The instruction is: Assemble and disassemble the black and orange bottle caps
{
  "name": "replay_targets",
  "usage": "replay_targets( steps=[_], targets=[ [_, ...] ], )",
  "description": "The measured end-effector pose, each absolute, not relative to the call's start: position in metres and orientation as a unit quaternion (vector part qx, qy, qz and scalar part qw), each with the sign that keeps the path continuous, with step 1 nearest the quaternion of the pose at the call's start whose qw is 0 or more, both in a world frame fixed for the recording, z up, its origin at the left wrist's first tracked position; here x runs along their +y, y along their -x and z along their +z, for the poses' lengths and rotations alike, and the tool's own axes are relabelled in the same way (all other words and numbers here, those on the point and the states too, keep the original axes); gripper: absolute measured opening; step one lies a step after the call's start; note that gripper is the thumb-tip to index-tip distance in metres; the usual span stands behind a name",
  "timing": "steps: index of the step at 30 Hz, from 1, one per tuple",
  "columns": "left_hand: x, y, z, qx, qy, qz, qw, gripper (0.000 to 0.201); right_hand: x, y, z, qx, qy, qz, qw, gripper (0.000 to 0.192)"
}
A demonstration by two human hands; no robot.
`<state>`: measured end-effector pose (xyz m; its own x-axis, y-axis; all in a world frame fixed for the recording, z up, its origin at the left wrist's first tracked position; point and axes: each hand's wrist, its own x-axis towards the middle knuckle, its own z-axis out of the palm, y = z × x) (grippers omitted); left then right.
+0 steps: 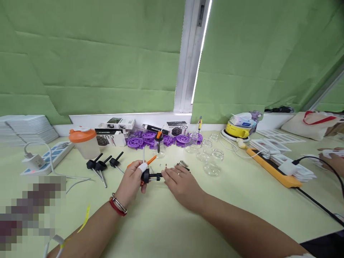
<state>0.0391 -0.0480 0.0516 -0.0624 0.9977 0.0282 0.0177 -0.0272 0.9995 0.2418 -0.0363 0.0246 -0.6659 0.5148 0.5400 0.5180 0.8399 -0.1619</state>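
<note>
My left hand [132, 177] is closed around a black plastic part [146, 176] with a metal rod and a black arm pointing right. An orange piece [151, 161] and a white stick [143, 154] jut up beside that hand. My right hand [182, 184] lies back-up with its fingers together over the far end of the black arm; its thumb is hidden. Small metal springs [183, 163] lie just behind the right fingers. On the left rest similar black parts with metal rods [101, 165]. A glass jar [159, 152] with a black and orange tool in it stands behind my hands.
Purple plastic wheels [135, 142] and cup holder boxes [176, 128] line the wall. Clear glass jars [212, 167] stand right of centre. Left are an orange-lidded cup [86, 143] and a power strip [51, 157]. An orange power strip [274, 170] and another person's hand [333, 161] are right.
</note>
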Motion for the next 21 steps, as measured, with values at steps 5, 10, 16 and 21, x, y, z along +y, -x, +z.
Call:
replay_targets(
  steps=[5, 10, 16, 21],
  targets=[
    [-0.051, -0.032, 0.053, 0.539, -0.513, 0.543, 0.39, 0.031, -0.03, -0.228, 0.051, -0.858, 0.369, 0.121, 0.337, 0.03],
    [-0.064, -0.032, 0.061, 0.508, -0.663, 0.506, 0.215, 0.034, -0.036, -0.242, 0.05, -0.74, 0.42, 0.395, 0.346, 0.031],
    [-0.056, -0.044, 0.045, 0.533, -0.632, 0.374, 0.42, 0.019, -0.026, -0.241, 0.012, -0.632, 0.479, 0.54, 0.282, 0.033],
    [-0.044, -0.043, 0.031, 0.57, -0.534, 0.352, 0.517, 0.019, -0.019, -0.235, -0.003, -0.707, 0.467, 0.413, 0.334, 0.023]
  ],
)
